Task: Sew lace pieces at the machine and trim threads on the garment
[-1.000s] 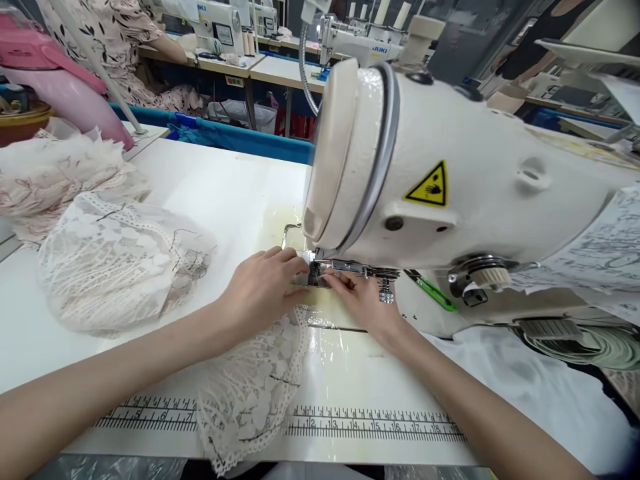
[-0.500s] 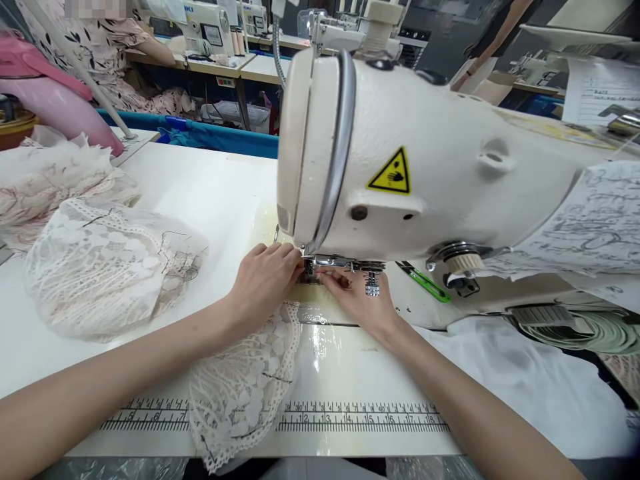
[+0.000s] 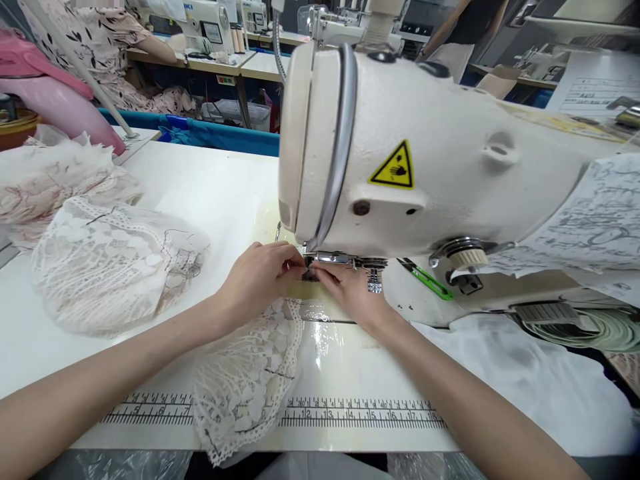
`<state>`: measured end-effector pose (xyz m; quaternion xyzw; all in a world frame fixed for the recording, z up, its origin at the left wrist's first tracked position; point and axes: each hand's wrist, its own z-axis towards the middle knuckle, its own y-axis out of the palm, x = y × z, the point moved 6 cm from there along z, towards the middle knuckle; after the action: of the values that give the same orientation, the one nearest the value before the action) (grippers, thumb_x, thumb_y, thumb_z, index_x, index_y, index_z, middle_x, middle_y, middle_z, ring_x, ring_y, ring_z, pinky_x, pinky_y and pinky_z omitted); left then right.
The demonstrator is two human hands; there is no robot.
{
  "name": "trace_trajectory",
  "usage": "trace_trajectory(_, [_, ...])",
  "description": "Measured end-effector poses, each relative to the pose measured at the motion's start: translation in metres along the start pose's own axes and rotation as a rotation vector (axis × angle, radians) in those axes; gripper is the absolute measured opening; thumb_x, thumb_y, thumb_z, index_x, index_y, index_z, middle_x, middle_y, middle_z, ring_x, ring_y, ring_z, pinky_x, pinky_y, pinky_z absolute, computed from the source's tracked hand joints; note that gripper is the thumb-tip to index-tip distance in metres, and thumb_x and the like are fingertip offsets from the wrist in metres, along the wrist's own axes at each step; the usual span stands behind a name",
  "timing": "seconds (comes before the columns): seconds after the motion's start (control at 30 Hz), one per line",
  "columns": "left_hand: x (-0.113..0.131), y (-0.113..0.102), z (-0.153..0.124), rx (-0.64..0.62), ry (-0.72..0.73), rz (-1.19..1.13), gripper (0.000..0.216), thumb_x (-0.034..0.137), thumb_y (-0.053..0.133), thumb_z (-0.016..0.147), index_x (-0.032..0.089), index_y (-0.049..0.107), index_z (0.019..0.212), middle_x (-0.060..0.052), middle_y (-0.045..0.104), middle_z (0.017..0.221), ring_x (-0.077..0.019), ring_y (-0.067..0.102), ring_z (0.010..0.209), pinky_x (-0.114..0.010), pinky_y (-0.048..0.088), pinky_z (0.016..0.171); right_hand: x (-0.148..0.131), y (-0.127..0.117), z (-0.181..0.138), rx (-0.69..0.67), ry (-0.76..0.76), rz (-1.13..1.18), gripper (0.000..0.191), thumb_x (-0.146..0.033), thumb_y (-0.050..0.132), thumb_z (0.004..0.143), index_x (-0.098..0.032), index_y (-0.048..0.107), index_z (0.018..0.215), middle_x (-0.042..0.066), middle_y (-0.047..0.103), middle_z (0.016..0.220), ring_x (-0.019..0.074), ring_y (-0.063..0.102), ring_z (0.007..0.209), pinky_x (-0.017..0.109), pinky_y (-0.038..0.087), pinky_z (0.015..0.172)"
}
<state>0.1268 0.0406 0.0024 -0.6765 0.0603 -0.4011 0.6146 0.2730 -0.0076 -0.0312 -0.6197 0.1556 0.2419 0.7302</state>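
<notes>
My left hand (image 3: pixel 260 275) is at the needle area of a white sewing machine (image 3: pixel 440 153), thumb and fingertips pinched together. From the other side my right hand (image 3: pixel 357 297) reaches in under the machine head, its fingertips pinched close to those of the left. Whatever lies between the fingers is too small to make out. The presser foot (image 3: pixel 309 272) is partly hidden by the fingertips. A white lace piece (image 3: pixel 245 387) with a scalloped trim and dark threads lies below my left hand and wrist, its lower tip over the table's front edge.
Another lace piece (image 3: pixel 110 267) and a heap of pale fabric (image 3: pixel 65 180) lie at left. Green thread snips (image 3: pixel 430 280) rest right of the machine's needle end. White cloth (image 3: pixel 520 387) covers the right side. A printed ruler (image 3: pixel 365 413) runs along the front edge.
My left hand's fingers have opened out a little from a tighter curl, with thumb and fingertips now visible. My right fingertips have shifted slightly left, nearer the needle. The lace is almost unmoved.
</notes>
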Motion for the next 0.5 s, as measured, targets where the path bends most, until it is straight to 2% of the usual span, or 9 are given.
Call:
trace_trajectory(0.07, [0.005, -0.011, -0.017, 0.047, 0.015, 0.021, 0.023, 0.029, 0.047, 0.096, 0.020, 0.068, 0.092, -0.004, 0.070, 0.087, -0.0168, 0.063, 0.069, -0.028, 0.048, 0.057, 0.004, -0.005, -0.001, 0.040, 0.031, 0.032, 0.035, -0.042, 0.038, 0.099, -0.030, 0.071, 0.103, 0.006, 0.073, 0.093, 0.0243, 0.067, 0.092, 0.037, 0.052, 0.070])
trace_trajectory(0.13, [0.015, -0.012, -0.042, 0.046, 0.126, 0.051, 0.027, 0.028, 0.042, 0.099, 0.020, 0.068, 0.095, -0.004, 0.071, 0.093, -0.0153, 0.065, 0.070, -0.027, 0.052, 0.057, 0.011, -0.010, -0.001, 0.098, 0.080, 0.066, 0.036, -0.046, 0.041, 0.098, -0.028, 0.071, 0.101, 0.007, 0.073, 0.085, 0.0248, 0.068, 0.086, 0.037, 0.053, 0.067])
trace_trajectory(0.17, [0.022, -0.007, -0.056, 0.019, 0.209, 0.085, 0.030, 0.028, 0.040, 0.100, 0.020, 0.069, 0.097, -0.004, 0.072, 0.097, -0.0157, 0.068, 0.076, -0.027, 0.056, 0.062, 0.014, -0.011, -0.001, 0.123, 0.101, 0.079, 0.037, -0.049, 0.042, 0.097, -0.027, 0.071, 0.100, 0.007, 0.072, 0.080, 0.0246, 0.068, 0.083, 0.037, 0.053, 0.066])
trace_trajectory(0.23, [0.032, 0.003, -0.082, 0.056, 0.364, 0.215, 0.032, 0.028, 0.039, 0.101, 0.015, 0.067, 0.109, -0.009, 0.071, 0.112, -0.0216, 0.068, 0.098, -0.033, 0.060, 0.078, 0.017, -0.011, -0.001, 0.139, 0.120, 0.095, 0.038, -0.051, 0.043, 0.096, -0.025, 0.071, 0.098, 0.006, 0.069, 0.073, 0.0239, 0.067, 0.076, 0.036, 0.052, 0.065])
trace_trajectory(0.3, [0.036, 0.017, -0.098, 0.106, 0.432, 0.341, 0.038, 0.029, 0.042, 0.100, 0.006, 0.060, 0.125, -0.015, 0.064, 0.128, -0.0285, 0.059, 0.119, -0.040, 0.056, 0.095, 0.019, -0.009, 0.001, 0.124, 0.115, 0.098, 0.039, -0.052, 0.042, 0.096, -0.025, 0.071, 0.094, 0.006, 0.069, 0.072, 0.0235, 0.066, 0.073, 0.037, 0.052, 0.066])
trace_trajectory(0.37, [0.036, 0.029, -0.100, 0.117, 0.447, 0.422, 0.045, 0.032, 0.043, 0.100, 0.003, 0.053, 0.133, -0.017, 0.057, 0.138, -0.0317, 0.052, 0.128, -0.046, 0.049, 0.104, 0.021, -0.006, 0.002, 0.113, 0.105, 0.087, 0.039, -0.051, 0.042, 0.096, -0.026, 0.071, 0.091, 0.006, 0.070, 0.073, 0.0238, 0.066, 0.072, 0.038, 0.051, 0.069])
trace_trajectory(0.5, [0.036, 0.040, -0.081, 0.112, 0.426, 0.480, 0.046, 0.033, 0.039, 0.101, 0.007, 0.051, 0.137, -0.015, 0.051, 0.143, -0.0321, 0.050, 0.131, -0.049, 0.046, 0.107, 0.024, -0.003, 0.003, 0.103, 0.067, 0.066, 0.036, -0.047, 0.042, 0.097, -0.026, 0.071, 0.094, 0.006, 0.072, 0.077, 0.0242, 0.067, 0.075, 0.039, 0.052, 0.073])
